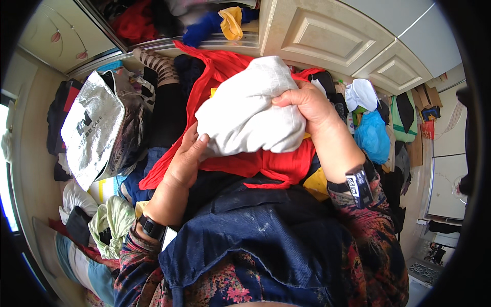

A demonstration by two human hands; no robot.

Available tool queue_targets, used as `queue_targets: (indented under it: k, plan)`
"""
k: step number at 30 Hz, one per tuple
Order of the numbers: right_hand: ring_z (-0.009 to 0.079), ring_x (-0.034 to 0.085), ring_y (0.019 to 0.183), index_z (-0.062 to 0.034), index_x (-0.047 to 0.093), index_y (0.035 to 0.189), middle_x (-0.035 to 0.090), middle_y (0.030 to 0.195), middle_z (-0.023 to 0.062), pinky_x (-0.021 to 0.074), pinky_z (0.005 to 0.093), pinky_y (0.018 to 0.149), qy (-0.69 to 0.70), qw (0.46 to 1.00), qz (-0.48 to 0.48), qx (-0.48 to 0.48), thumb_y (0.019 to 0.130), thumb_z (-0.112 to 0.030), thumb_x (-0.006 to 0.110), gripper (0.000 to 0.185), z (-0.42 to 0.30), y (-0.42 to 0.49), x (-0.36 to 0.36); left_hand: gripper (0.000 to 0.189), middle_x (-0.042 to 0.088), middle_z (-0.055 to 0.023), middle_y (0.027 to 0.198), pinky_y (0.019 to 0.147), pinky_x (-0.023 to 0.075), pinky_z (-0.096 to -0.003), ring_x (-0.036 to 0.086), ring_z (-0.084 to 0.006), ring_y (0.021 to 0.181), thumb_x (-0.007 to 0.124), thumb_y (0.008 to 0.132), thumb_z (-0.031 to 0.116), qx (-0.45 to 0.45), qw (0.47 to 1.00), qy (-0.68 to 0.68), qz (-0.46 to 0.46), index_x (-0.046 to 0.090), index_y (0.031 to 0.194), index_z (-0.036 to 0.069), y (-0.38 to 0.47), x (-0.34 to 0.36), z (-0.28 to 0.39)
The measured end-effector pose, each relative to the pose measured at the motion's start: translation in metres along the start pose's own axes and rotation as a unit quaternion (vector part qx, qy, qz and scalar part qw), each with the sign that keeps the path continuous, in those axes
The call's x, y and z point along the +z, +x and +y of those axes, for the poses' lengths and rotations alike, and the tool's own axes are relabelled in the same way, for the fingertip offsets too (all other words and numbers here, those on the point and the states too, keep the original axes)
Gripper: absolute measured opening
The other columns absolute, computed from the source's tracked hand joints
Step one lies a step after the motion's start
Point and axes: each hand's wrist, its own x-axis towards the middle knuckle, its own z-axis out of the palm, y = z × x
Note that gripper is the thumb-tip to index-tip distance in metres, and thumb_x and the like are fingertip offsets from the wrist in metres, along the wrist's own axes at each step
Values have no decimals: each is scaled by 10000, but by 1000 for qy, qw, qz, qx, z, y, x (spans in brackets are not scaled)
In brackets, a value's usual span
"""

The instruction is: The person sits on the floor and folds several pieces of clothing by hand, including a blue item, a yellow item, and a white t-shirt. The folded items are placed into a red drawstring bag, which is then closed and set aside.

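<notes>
A bundled white cloth (253, 111) is held up in front of me, its folds gathered into a loose roll. My left hand (188, 153) grips its lower left end, thumb on top. At the upper right, my right hand (307, 101) pinches the cloth with the thumb over it; the other fingers are mostly hidden behind. Beneath the bundle, a crinkled red cloth (215, 73) spreads over my lap and out beyond it. A yellow cloth (317, 184) shows beside my right forearm, partly covered.
On the left stands a silver insulated bag (94, 126) with printing. A knotted pale green cloth bundle (113, 226) lies nearer me. Across the top are an open cupboard (168, 42) with clothes and panelled doors (330, 34). To the right sits a blue plastic bag (372, 136).
</notes>
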Motion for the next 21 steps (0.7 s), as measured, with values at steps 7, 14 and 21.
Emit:
queue_targets:
  k: [7, 14, 21]
  plan:
    - [229, 679, 965, 62, 690, 1113, 720, 1054, 146, 511, 331, 914, -9, 998, -58, -3, 688, -37, 735, 439, -24, -31, 27, 774, 431, -176, 1520, 1166, 331, -488, 433, -331, 1393, 574, 971, 490, -58, 945, -320, -43, 296, 1532, 34, 13, 26, 19]
    - [245, 685, 995, 57, 667, 1155, 717, 1086, 158, 530, 358, 898, -35, 999, -17, 7, 718, -85, 762, 469, -1, 5, -49, 653, 524, -193, 1424, 1093, 421, -481, 534, -352, 1286, 545, 1007, 400, -114, 943, -308, -52, 354, 1496, 12, 59, 38, -10]
    - [164, 642, 750, 9, 689, 1013, 706, 882, 89, 507, 304, 677, -318, 931, 179, 6, 787, -191, 807, 324, 81, 53, -94, 403, 679, -126, 1093, 819, 530, -297, 651, -191, 973, 660, 934, 186, -67, 945, 289, 138, 572, 1274, -12, 66, -3, -33]
